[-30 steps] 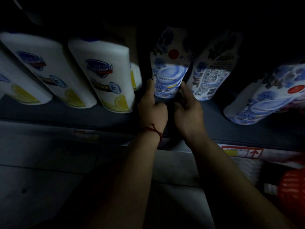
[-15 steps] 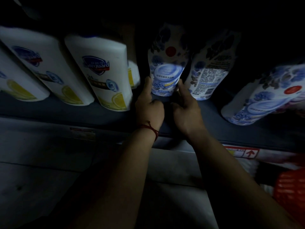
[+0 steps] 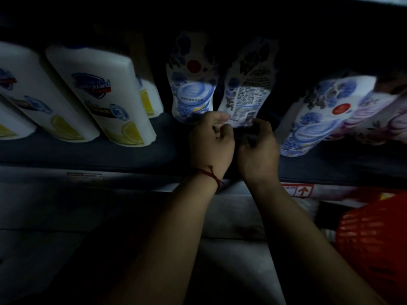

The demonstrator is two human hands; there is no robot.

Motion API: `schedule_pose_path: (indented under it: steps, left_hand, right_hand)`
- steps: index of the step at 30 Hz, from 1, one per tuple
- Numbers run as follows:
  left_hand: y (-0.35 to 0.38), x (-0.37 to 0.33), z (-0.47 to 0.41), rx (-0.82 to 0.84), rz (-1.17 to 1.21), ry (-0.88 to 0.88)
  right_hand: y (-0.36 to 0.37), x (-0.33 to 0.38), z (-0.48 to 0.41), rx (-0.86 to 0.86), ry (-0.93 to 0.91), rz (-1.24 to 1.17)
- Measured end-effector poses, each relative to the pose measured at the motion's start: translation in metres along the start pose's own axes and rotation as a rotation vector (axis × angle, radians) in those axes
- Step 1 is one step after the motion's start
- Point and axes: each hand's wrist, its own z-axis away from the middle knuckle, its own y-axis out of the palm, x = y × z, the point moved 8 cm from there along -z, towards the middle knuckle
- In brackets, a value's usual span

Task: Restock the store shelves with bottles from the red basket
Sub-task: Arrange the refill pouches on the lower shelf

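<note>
Left hand: fingers curled, thumb tip against the lower left of the back-label bottle's base; a red string bracelet circles the wrist.
Right hand: just beside the left, fingers curled round the lower right of the same base; motion blur hides how firm the grip is.
Red basket: bottom right, below the shelf's front edge, only partly in view.
Price tag: on the shelf's front edge, right of the wrists, with a red arrow.
Shelf: dark, carrying all the bottles.
Back-label bottle: floral print, upright mid-shelf, printed text facing out, held at its base by both hands.
Floral bottle: touching its left side, front label with a red dot facing out.
Safeguard bottles: white with lemon print, in a row towards the shelf's left end.
Leaning floral bottle: towards the right end, tilted, with a pink floral bottle beside it.
</note>
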Motion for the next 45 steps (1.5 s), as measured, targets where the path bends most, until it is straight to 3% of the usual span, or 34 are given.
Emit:
schedule_pose_path:
  steps: [3,6,15,22,27,31,38,41,45]
  left_hand:
    - [0.018,-0.01,-0.005,0.037,-0.038,0.049]
    - [0.026,0.0,-0.011,0.002,-0.031,-0.015]
    - [0.045,0.006,-0.036,0.124,0.114,-0.004]
    - [0.014,0.01,0.003,-0.039,0.191,-0.072]
    - [0.008,0.014,0.006,-0.023,0.146,-0.061]
    - [0.007,0.011,0.01,-0.016,0.16,-0.018]
    - [0.013,0.018,0.003,0.044,0.235,-0.075]
    - [0.01,0.019,-0.007,-0.033,0.218,-0.087]
    - [0.024,0.018,-0.01,0.088,0.286,-0.085]
  right_hand:
    - [-0.005,-0.004,-0.008,0.013,-0.032,0.019]
    - [-0.008,-0.007,-0.02,-0.011,-0.076,0.018]
    - [-0.011,-0.003,-0.037,0.059,-0.095,-0.217]
    - [-0.004,0.0,-0.051,0.255,0.015,-0.184]
    - [-0.028,-0.002,-0.029,0.033,0.081,-0.07]
    - [-0.008,0.0,-0.004,0.151,0.087,-0.19]
    - [-0.001,-0.008,-0.033,0.114,0.184,-0.294]
    - [0.002,-0.007,-0.038,0.149,0.106,-0.247]
    - [0.0,-0.003,-0.039,0.13,-0.007,-0.149]
